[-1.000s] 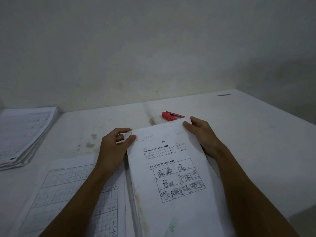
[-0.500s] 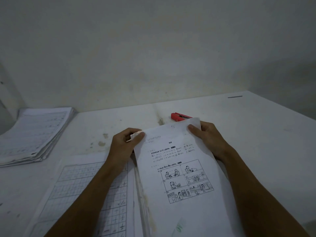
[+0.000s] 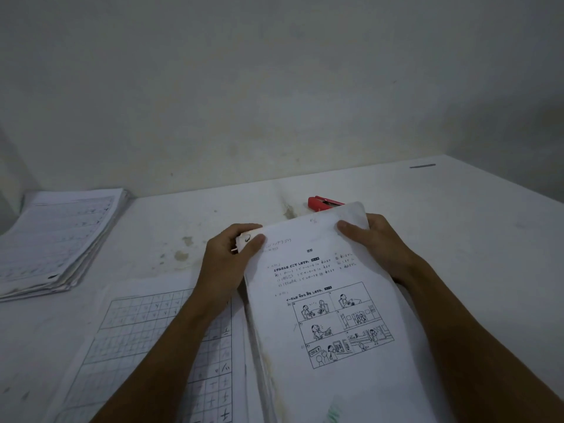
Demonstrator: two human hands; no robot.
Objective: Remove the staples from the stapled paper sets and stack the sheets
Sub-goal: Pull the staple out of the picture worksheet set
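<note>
Left hand (image 3: 227, 261) pinches the paper set's (image 3: 329, 300) top-left corner (right hand (image 3: 372, 242) opposite).

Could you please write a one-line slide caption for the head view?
Both hands, left hand and right hand, grip the top corners of a paper set; red staple remover lies behind it.

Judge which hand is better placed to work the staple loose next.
Left, probably. The left hand already pinches the paper set at its top-left corner; the right hand only steadies the opposite corner.

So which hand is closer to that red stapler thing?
Right. The right hand grips the paper set's corner just in front of the red stapler; the left hand pinches the opposite corner.
</note>
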